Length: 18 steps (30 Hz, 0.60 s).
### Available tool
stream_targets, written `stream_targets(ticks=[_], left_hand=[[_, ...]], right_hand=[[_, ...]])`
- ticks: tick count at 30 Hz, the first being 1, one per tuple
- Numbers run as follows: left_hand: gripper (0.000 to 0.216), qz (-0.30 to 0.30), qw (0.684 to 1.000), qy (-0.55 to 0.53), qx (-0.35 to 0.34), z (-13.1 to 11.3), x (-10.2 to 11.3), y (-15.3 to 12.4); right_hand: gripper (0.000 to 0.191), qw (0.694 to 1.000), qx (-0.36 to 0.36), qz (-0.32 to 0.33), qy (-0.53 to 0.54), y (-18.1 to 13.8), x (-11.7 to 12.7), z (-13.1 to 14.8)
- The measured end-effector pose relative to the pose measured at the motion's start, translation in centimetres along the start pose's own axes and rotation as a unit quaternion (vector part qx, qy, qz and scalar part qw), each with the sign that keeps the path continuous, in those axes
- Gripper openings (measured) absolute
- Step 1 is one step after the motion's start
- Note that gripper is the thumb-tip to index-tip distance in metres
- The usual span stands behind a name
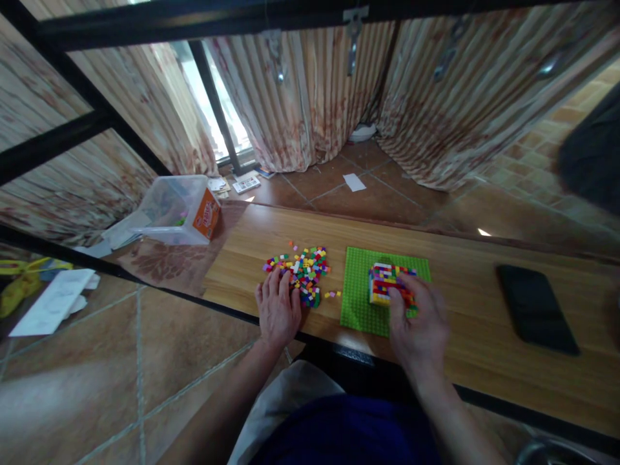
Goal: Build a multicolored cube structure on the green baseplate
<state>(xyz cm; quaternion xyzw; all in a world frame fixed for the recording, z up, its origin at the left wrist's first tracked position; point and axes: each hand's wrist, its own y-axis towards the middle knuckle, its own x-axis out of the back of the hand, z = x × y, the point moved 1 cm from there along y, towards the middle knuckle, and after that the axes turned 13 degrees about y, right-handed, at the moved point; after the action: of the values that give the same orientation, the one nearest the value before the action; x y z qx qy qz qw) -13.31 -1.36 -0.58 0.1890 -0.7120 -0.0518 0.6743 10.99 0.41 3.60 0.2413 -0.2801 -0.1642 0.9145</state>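
A loose pile of small multicoloured toy bricks [307, 268] lies on the wooden table. At its near left edge rests my left hand [279, 310], palm down with its fingers apart, the fingertips touching the bricks. To the right is a green studded baseplate [358, 303]. On it stands a low block built of coloured bricks [382, 284], with red, white and yellow rows showing. My right hand [421, 316] is over the right part of this block, thumb and forefinger bent close together against it. Whatever is between those fingertips is hidden, and the hand covers the block's right end.
A black phone [537, 309] lies at the right of the wooden table [469, 278]. Beyond the table's left end stands a clear plastic bin [169, 206] with an orange label. A dark metal frame [203, 26] crosses overhead. Patterned curtains [310, 97] hang behind, above a tiled floor.
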Motion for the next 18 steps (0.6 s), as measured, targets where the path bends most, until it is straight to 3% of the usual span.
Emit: stream_targets(ticks=[4,7,11,18], left_hand=[[0.044,0.007,1.0,0.003,0.007,0.0,0.0,-0.1],[0.043,0.008,1.0,0.005,0.004,0.0,0.0,-0.1],[0.044,0.009,1.0,0.002,0.0,0.0,0.1,-0.2],[0.043,0.01,1.0,0.004,0.002,-0.1,0.1,-0.2]], right_hand=[[0.02,0.984,0.053,0.158,0.061,-2.1,-3.0,2.9],[0.025,0.972,0.048,0.222,0.066,-3.5,-5.5,3.3],[0.027,0.974,0.045,0.222,0.025,-3.5,-7.0,2.4],[0.026,0.97,0.047,0.226,-0.076,-2.3,-7.2,0.7]])
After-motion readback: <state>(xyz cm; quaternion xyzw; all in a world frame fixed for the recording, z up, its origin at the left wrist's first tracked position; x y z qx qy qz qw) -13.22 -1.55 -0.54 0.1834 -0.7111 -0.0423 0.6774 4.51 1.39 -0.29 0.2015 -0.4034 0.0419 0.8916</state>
